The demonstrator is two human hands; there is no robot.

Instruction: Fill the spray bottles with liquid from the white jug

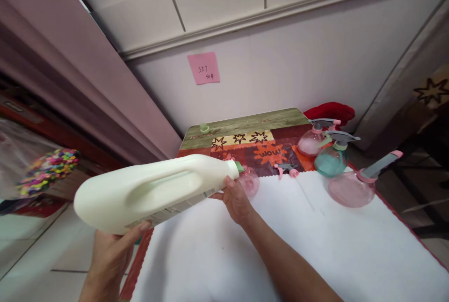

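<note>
Head view: I have a handled jug point(143, 189) tipped across eight o'clock, the left hand point(114, 250) gripping its base end, the right hand point(235, 199) its neck. Its green spout point(240, 166) overlaps an uncapped pink bottle point(251, 183) toward five o'clock; I can't tell whether liquid flows. At four o'clock a sprayer head point(288, 168) lies loose. Farther out, the rear pink point(308, 145), green point(330, 163) and near pink spray bottles point(351, 192) wear theirs. I judge those three finished; the uncapped one remains.
</note>
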